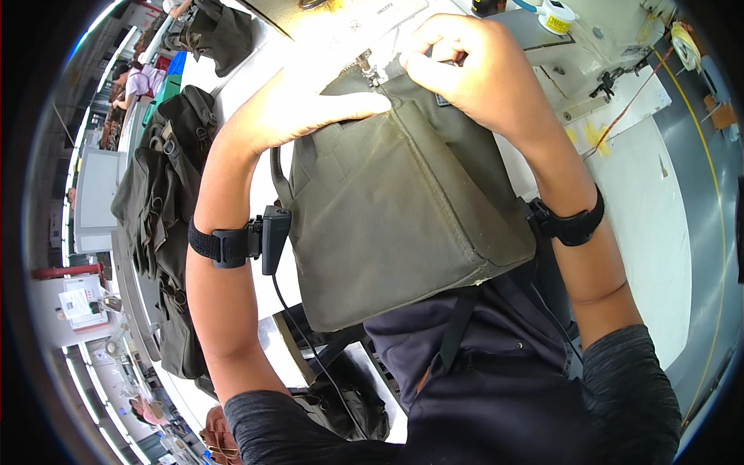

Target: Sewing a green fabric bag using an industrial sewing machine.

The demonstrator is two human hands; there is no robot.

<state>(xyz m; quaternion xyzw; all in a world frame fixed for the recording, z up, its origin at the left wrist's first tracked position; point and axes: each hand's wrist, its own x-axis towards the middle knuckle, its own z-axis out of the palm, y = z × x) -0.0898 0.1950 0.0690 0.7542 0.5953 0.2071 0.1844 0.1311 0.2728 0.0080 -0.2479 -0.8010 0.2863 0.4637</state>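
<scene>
A dark olive fabric bag [372, 209] hangs over the near edge of the sewing table, its top end under the presser foot [373, 76] of a sewing machine. My left hand [325, 112] grips the bag's upper left part, thumb lying along the fabric toward the foot, the other fingers mostly hidden. To the right of the foot, my right hand [461, 70] is raised with its fingers curled together in a pinch above the bag. Whatever sits between those fingertips is hidden. A raised seam runs down the bag to its lower right corner.
More dark olive bags [159, 201] are heaped along the left, and another bag [213, 35] stands at the far left. A white bottle [556, 17] is on the machine at the upper right. A thin cable [306, 341] trails from my left armband [225, 244].
</scene>
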